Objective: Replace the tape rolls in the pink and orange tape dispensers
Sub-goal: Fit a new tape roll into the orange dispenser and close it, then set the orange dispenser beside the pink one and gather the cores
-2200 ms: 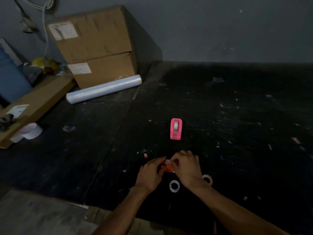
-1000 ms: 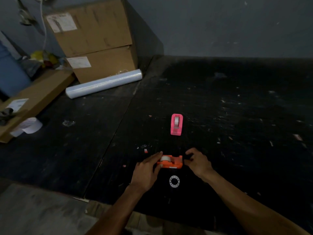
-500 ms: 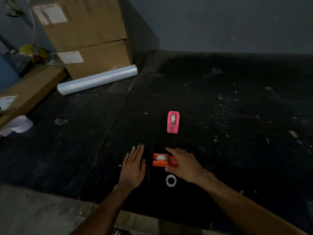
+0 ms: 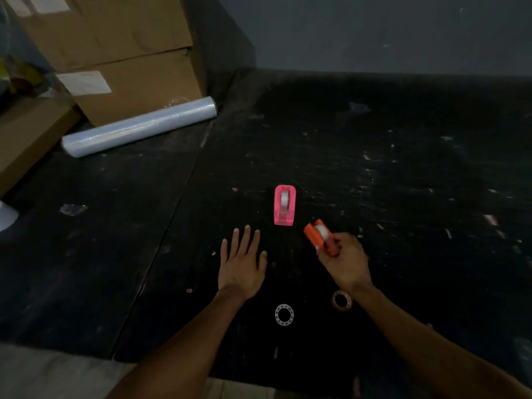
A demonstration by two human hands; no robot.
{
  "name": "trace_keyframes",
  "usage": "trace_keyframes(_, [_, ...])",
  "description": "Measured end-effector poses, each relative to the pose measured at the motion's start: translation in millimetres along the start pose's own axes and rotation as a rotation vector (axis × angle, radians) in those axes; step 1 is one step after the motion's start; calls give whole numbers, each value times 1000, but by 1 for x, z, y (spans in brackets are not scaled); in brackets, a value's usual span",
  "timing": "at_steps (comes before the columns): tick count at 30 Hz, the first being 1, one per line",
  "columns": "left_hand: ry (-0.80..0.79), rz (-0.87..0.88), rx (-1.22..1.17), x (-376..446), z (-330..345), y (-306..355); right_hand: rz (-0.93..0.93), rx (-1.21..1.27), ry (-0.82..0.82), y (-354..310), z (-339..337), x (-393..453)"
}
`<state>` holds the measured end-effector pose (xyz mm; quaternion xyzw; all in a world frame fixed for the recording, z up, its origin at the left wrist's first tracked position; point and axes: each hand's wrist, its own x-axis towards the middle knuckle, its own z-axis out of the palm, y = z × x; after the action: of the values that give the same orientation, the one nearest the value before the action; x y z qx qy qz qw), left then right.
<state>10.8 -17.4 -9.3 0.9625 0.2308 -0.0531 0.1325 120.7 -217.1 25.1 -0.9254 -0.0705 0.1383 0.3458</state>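
The pink tape dispenser (image 4: pixel 284 205) stands on the black table (image 4: pixel 374 174) with a white roll seated in it. My right hand (image 4: pixel 347 262) grips the orange tape dispenser (image 4: pixel 319 237) by its near end, tilted, just right of and nearer than the pink one; a white roll sits in it. My left hand (image 4: pixel 241 264) lies flat on the table with fingers spread, holding nothing, left of both dispensers. Close to the table's front edge lie a white empty tape core (image 4: pixel 284 314) and a brownish tape ring (image 4: pixel 341 300) beside my right forearm.
A roll of clear stretch film (image 4: pixel 138 128) lies at the back left in front of stacked cardboard boxes (image 4: pixel 115 53). A flat carton (image 4: pixel 26 133) sits at the far left. Small scraps dot the table. A grey wall closes the back.
My right hand has taken the orange dispenser from the table and carried it up and to the right, beside the pink one. My left hand has let go and rests flat.
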Motion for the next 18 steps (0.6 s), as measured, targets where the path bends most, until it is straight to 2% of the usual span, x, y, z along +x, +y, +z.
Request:
trace_keyframes(6, [44, -7, -30, 7, 3, 4, 183, 159, 132, -12, 7, 42])
trace_keyframes(10, [41, -7, -45, 10, 6, 1, 235, 105, 204, -29, 21, 61])
trace_keyframes(18, [71, -24, -12, 11, 10, 0, 286, 61, 222, -59, 40, 88])
